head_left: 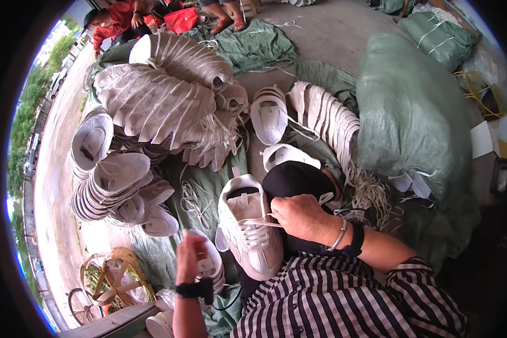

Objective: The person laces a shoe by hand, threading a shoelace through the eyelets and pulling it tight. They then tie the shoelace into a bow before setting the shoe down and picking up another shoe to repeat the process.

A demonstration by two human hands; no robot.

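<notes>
A white and beige sneaker [252, 228] rests on my lap, toe toward me, its white laces partly threaded through the eyelets. My right hand [304, 218] is closed in a pinch on a shoelace [259, 222] that runs across from the shoe's upper eyelets. My left hand [191, 256] is raised to the left of the shoe, apart from it, beside a small stack of white shoe uppers [213, 269]. Its fingers look partly bent and blurred, so what they hold, if anything, does not show. Both wrists wear black straps.
Large rows of nested shoe uppers [158, 98] lie ahead, with more stacks [112, 177] to the left. Loose laces [372, 197] hang beside another row at right. A big green sack [414, 107] stands there. A woven basket [121, 276] sits lower left. A person in red [118, 22] bends far left.
</notes>
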